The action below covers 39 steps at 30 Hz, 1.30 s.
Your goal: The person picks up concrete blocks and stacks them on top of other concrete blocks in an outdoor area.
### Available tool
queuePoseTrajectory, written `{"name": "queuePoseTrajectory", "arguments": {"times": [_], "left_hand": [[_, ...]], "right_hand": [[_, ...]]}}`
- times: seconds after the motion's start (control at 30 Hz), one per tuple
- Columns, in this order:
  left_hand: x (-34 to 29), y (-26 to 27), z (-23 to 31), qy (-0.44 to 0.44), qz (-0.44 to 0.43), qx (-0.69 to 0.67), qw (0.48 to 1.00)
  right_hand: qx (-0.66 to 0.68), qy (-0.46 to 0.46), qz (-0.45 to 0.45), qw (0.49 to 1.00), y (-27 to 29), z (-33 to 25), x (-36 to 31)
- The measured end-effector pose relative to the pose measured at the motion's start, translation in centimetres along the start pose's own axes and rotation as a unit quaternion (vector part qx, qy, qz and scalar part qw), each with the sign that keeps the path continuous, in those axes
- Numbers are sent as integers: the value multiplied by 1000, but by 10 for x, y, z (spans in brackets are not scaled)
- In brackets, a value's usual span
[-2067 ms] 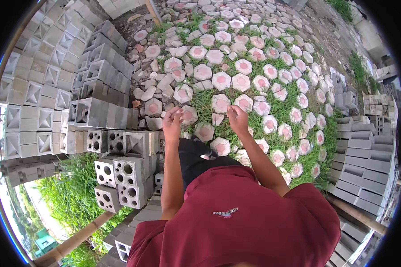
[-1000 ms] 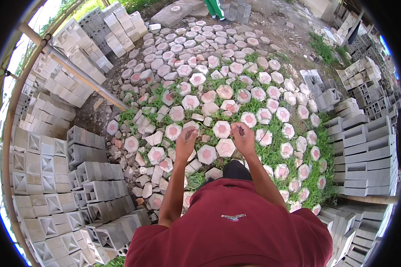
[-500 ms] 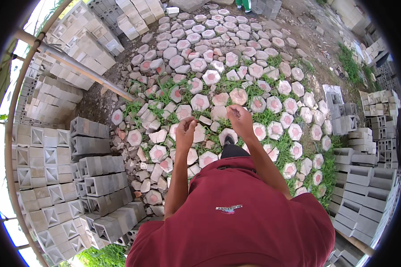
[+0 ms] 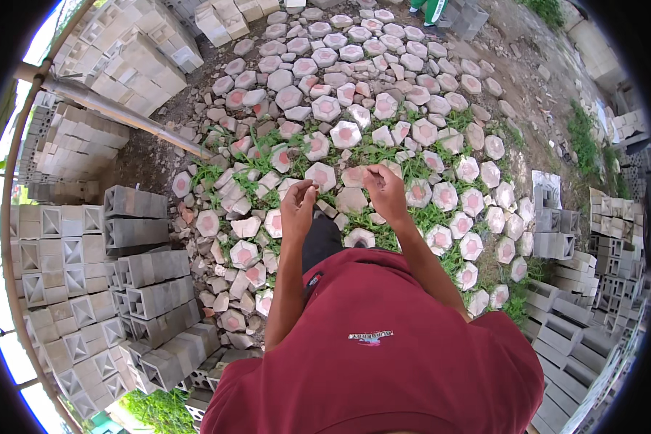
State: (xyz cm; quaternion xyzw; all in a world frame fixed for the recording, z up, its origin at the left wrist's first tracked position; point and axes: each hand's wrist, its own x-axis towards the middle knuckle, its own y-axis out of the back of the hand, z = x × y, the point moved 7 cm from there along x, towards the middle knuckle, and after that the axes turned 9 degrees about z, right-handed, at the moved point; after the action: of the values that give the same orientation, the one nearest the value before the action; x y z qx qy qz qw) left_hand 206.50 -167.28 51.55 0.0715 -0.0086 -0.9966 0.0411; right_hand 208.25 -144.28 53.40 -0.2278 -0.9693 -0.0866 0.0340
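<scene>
Two half-curled hands, left hand [image 4: 296,208] and right hand [image 4: 387,195], are hovering, pinch unclear, above hexagonal pavers [image 4: 346,134] we're judging heavy, stiff, best held by opposite edges.

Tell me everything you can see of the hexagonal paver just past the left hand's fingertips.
The hexagonal paver has a pale grey rim and a faded pink centre, and looks like concrete. It lies roughly flat on the ground, with grass and other pavers about it. In view, the left hand meets its near edge, but seems raised above it, not touching. Its underside is hidden.
</scene>
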Motion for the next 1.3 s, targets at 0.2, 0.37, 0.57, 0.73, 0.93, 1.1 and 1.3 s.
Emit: {"name": "queuePoseTrajectory", "arguments": {"times": [0.2,0.37,0.57,0.73,0.93,1.1,1.3], "left_hand": [[116,-36,-4,25,-38,2,999],[244,-48,10,24,-76,1,997],[410,-49,56,-33,-109,29,993],[516,-63,70,-23,-112,70,991],[611,-129,69,30,-129,26,991],[720,-201,69,21,-149,48,987],[848,-278,138,-24,-195,53,979]], "right_hand": [[-26,-10,14,1000,-21,28,86],[-24,-37,72,996,-62,44,189],[1,-30,80,996,-139,27,316],[0,-51,116,992,-165,19,394],[-11,-106,146,983,-160,60,490],[-42,-62,160,984,-169,83,627],[-36,-38,160,986,-172,48,798]]}}
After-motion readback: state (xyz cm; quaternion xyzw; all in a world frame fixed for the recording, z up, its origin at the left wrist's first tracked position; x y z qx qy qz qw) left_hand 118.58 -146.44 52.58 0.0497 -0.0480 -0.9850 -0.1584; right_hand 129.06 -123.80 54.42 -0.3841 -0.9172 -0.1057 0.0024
